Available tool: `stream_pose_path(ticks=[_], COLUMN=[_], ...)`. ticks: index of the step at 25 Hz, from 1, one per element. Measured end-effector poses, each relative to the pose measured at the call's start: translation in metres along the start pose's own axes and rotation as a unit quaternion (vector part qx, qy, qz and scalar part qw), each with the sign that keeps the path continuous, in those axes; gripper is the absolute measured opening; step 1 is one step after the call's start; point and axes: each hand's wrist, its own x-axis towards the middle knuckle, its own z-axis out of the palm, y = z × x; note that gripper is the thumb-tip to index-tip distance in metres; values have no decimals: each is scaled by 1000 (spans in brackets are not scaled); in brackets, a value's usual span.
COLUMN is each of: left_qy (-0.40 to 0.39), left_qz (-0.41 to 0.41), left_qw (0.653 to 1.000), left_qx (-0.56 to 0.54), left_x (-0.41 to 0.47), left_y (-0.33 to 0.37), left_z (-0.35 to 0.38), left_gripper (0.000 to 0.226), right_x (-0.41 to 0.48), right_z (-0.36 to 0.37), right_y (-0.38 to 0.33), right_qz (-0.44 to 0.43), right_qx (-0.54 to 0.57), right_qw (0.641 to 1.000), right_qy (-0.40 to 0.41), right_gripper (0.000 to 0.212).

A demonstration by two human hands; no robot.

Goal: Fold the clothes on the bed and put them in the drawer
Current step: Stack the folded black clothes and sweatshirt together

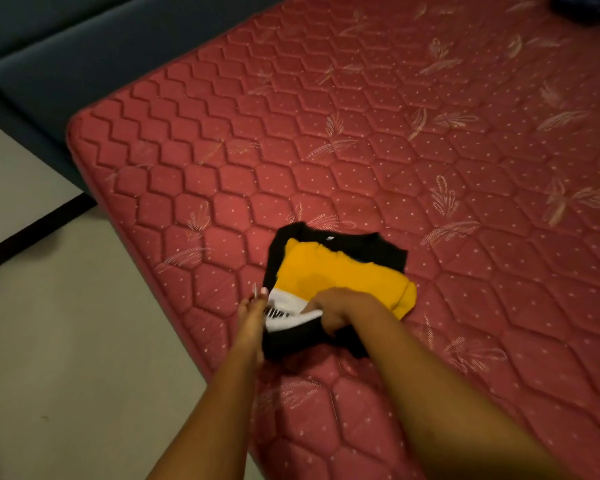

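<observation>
Head view shows my black, yellow and white top (340, 275) folded into a small square on the red quilted mattress (361, 133), near its 7 o'clock edge. I judge this piece all but folded; carrying it to the drawer, which is not in sight, is left, and a dark cloth (586, 8) at 1 o'clock may need folding too. My right hand (336, 311) is clenched on the white band at the top's 6 o'clock edge, my left hand (252, 317) lies straight-fingered against its 8 o'clock edge, and the rest stretches toward 12 o'clock.
</observation>
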Motion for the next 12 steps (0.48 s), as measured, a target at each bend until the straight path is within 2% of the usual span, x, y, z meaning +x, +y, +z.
stream_pose_path(ticks=[2,4,5,6,7,8,9,10,11,12], left_qy=[-16,-12,-11,-21,-48,-70,-83,-96,-102,-106], left_qz=[-8,-16,-14,-13,-14,-16,-16,-13,-10,-6], left_qw=[996,990,988,981,974,967,962,960,961,963], left_qx=[88,137,156,191,219,245,259,263,258,249], left_x=[-3,-2,3,5,8,8,10,10,12,10], left_y=[4,-2,-5,-7,-8,-7,-9,-9,-12,-13], left_z=[-15,-22,-23,-23,-21,-17,-13,-10,-7,-5], left_gripper=[52,72,78,83,87,93,98,100,97,88], right_x=[-6,-16,-20,-24,-23,-23,-21,-18,-11,-7], right_z=[14,18,25,33,48,64,83,100,116,123], right_y=[-8,2,12,25,43,56,64,65,63,55], right_qz=[-21,-22,-9,31,109,210,287,319,301,257], right_qx=[89,243,326,384,401,401,415,475,553,614], right_qw=[992,961,942,921,881,817,759,708,676,659], right_qy=[-91,-127,-72,58,224,357,413,414,384,350], right_gripper=[63,50,39,28,22,30,53,79,96,101])
